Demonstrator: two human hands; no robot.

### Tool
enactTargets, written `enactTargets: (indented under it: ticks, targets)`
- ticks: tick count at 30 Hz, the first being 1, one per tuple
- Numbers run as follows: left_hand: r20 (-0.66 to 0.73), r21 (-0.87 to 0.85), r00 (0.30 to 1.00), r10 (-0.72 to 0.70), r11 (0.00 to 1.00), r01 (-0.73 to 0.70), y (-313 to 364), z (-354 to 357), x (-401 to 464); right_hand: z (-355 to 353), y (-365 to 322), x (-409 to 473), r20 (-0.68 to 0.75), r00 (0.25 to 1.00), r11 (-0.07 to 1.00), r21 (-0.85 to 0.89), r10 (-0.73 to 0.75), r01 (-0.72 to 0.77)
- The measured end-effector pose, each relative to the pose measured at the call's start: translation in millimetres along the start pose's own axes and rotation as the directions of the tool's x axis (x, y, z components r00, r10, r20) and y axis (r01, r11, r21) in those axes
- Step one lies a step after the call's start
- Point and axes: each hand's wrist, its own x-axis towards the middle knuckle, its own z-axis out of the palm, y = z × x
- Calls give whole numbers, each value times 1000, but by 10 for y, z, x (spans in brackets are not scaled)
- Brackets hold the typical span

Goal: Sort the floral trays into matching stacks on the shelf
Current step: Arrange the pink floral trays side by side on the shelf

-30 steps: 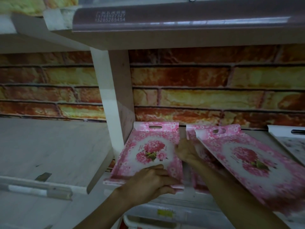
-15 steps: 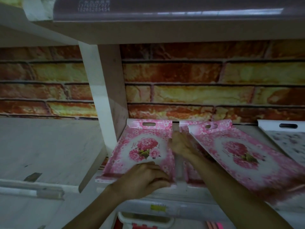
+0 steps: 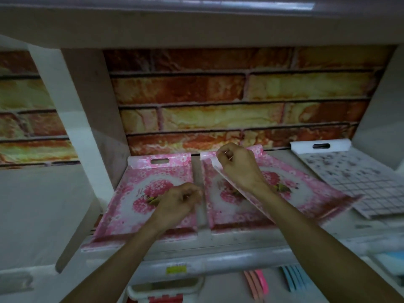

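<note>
The top pink tray (image 3: 284, 189) sits tilted in the middle right of the frame, on top of another pink tray (image 3: 220, 206) that lies flat on the shelf (image 3: 240, 239). The right hand (image 3: 238, 167) grips its far left edge, near the handle hole, with curled fingers. It looks thin, stiff and light, and maybe a bit slippery, so the rim or the handle hole is a good place to hold it. The left hand (image 3: 177, 204) has curled fingers over the left pink tray (image 3: 135, 193), but I cannot tell if it holds anything. I count three pink flower trays and one white tray (image 3: 349, 176) with small grey flowers at the right. More could hide under them.
</note>
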Motion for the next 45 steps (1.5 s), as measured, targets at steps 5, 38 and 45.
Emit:
enactTargets:
  ticks: [5, 38, 45]
  targets:
    - [160, -479, 884, -439, 749, 459, 215, 357, 482, -336, 187, -78, -40, 999, 1000, -1, -3, 3]
    - [-409, -591, 805, -429, 797, 124, 478, 283, 1238, -1109, 965, 6, -317, 947, 937, -315, 44, -149]
    - [-438, -640, 838, -326, 768, -35, 403, -399, 1053, -822, 744, -30, -90, 990, 994, 41, 104, -100]
